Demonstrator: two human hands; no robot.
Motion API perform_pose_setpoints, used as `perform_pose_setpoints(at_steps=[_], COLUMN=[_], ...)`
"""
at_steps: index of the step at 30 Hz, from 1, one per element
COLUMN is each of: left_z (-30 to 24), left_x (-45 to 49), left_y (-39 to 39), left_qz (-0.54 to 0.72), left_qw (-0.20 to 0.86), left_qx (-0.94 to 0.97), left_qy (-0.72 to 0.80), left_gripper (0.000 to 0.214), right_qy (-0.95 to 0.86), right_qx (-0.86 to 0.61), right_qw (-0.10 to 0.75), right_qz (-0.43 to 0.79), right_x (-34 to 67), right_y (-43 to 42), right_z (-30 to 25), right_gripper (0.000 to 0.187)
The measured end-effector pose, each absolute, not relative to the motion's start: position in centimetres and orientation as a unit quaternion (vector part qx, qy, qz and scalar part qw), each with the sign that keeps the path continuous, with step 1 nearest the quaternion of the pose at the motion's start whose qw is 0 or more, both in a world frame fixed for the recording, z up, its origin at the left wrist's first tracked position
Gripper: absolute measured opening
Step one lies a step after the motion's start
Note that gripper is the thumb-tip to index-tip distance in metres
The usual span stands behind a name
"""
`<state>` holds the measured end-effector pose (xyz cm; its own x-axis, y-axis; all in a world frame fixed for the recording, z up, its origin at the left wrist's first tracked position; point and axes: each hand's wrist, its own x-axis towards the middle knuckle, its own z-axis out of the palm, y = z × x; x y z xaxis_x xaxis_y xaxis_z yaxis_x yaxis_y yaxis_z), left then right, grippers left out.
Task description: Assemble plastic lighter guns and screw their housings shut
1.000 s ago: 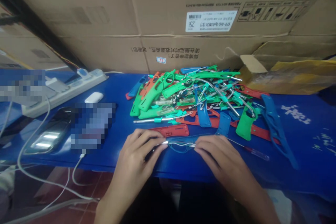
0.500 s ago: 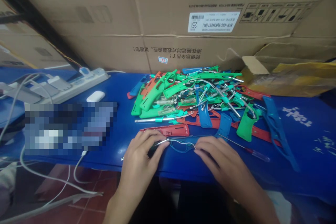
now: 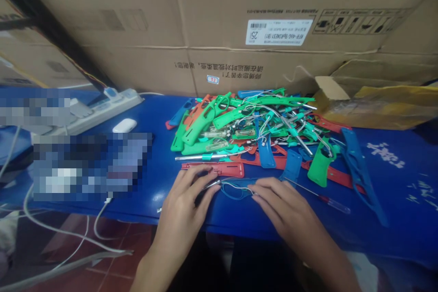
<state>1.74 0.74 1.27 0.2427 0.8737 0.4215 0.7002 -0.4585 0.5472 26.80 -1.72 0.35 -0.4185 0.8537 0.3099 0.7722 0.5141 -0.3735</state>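
Observation:
At the front of the table, my left hand (image 3: 186, 200) is closed around a thin metal tube (image 3: 214, 184), its end poking out between thumb and fingers. From that end a white wire (image 3: 236, 185) runs across to my right hand (image 3: 282, 203), whose fingertips pinch it; whatever sits at the wire's far end is hidden by the fingers. Below the wire lies a blue lighter housing half (image 3: 236, 195), partly covered by my right hand. Just beyond my left fingers is a red housing half (image 3: 231, 169). A screwdriver (image 3: 333, 204) with a clear purplish handle rests right of my right hand.
Behind my hands a pile of green, blue and red lighter halves (image 3: 201, 127) with metal tubes and wires spreads out. A large cardboard box (image 3: 137, 64) stands at the back, a smaller opened box (image 3: 376, 105) at right. A power strip (image 3: 119, 102) and white case (image 3: 125, 125) are left.
My right hand has shifted slightly left with the wire, which hangs a little slacker. My left fingers have lifted slightly around the tube. The view has moved a little.

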Motion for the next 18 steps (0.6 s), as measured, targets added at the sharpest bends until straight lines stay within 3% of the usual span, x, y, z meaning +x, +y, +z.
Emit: perform_pose_setpoints(at_steps=[9,15,18], left_z=[1.34,1.49,1.96], left_x=[1.47,1.09,1.02], left_y=[0.35,0.67,1.11], left_qz=[0.359,0.327,0.302], left_qw=[0.147,0.165,0.187], left_qx=[0.799,0.807,0.8], left_qy=[0.46,0.463,0.484], left_gripper=[0.013,0.005,0.004], right_qy=[-0.838,-0.853,-0.852], right_qx=[-0.483,-0.461,-0.467], right_qw=[0.241,0.241,0.232], right_qz=[0.078,0.036,0.042], right_x=[26.7,26.97,27.11], right_y=[-1.84,-2.0,-2.02], right_z=[0.8,0.74,0.47], right_gripper=[0.023,0.039,0.038])
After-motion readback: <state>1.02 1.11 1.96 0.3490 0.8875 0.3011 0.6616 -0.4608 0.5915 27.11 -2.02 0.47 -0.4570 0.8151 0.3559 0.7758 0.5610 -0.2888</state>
